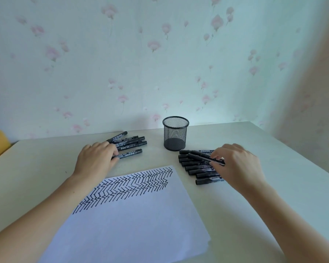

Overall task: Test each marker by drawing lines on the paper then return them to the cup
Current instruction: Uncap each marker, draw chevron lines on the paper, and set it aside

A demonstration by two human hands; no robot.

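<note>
Head view: my right hand (235, 164) pinches one marker (203, 157) lying slantwise across the right-hand row (199, 169), fingers curled round its barrel. My left hand (98, 158) rests with its fingers curled over the left-hand markers (130, 144); whether it grips one I cannot tell. I judge the picking-up step is in hand; next the cap must come off and the tip go to the paper (129, 215), which already has rows of black strokes. I count about eight markers in the right row plus the pinched one, five on the left, one mesh cup (175, 133) standing empty between the groups.
</note>
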